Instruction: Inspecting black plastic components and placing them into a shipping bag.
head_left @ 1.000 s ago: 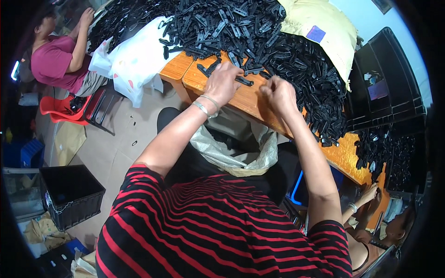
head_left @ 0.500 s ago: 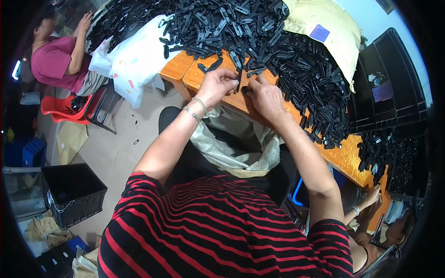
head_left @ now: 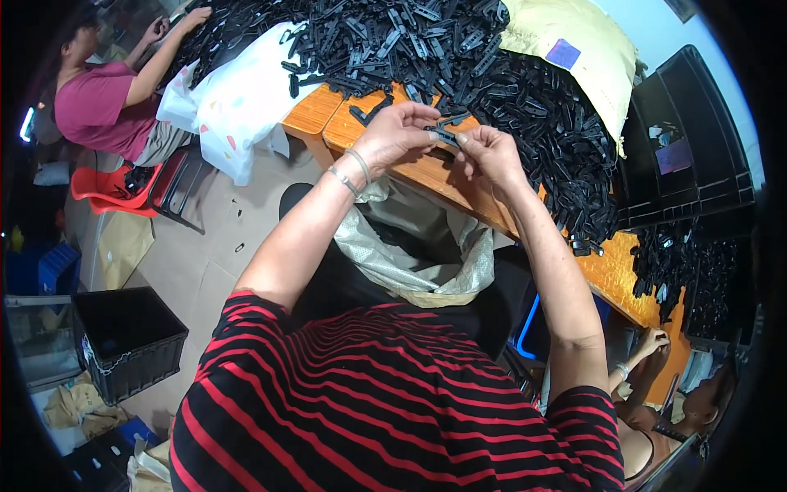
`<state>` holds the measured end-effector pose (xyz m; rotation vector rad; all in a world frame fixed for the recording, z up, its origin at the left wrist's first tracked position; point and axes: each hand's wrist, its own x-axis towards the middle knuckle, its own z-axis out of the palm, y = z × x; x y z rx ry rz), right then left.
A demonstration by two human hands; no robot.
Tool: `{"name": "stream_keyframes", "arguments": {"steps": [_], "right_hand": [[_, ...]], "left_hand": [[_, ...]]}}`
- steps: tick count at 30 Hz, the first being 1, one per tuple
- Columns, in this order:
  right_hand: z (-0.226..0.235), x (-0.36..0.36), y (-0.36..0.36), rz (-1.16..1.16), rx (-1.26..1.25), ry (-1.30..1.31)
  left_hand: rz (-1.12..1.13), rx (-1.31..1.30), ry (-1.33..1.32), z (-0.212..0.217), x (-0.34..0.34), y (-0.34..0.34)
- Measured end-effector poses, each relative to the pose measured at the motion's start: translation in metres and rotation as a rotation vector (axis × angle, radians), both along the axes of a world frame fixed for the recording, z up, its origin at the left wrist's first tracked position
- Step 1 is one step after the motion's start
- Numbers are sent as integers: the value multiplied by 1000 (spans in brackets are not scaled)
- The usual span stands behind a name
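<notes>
Above the table's front edge, my left hand (head_left: 400, 138) and my right hand (head_left: 493, 157) hold a slim black plastic piece (head_left: 443, 134) between their fingertips. Each hand pinches one end of it. Just beyond them spreads a big heap of similar black plastic pieces (head_left: 393, 41) on the orange wooden table (head_left: 340, 123). A few loose pieces (head_left: 373, 108) lie beside my left hand. Below both hands, an open woven sack (head_left: 447, 283) rests at my lap, with dark contents I cannot make out.
A white plastic bag (head_left: 234, 107) hangs over the table's left side. A stuffed yellow sack (head_left: 574, 41) leans at the back right. On the floor stand a red chair (head_left: 115, 190) and a black crate (head_left: 135, 344). A person in purple (head_left: 94, 107) works at left, another person's hand (head_left: 652, 343) at lower right.
My hands have come together and risen slightly, and both now grip one black plastic piece. The person at left has reached farther over the heap.
</notes>
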<state>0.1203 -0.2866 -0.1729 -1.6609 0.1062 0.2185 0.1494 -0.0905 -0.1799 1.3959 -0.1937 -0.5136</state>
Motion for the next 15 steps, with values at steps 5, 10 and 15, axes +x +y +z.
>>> {"name": "stream_keyframes", "arguments": {"steps": [5,10,15], "right_hand": [[-13,-1,2,-3,-141,29],[-27,2,3,0,-135,45],[-13,1,10,-31,-217,97]], "left_hand": [[99,222,-129,-17,2,-10],[165,384,-261,-32,5,-12],[184,606,-339,-35,8,-12]]}}
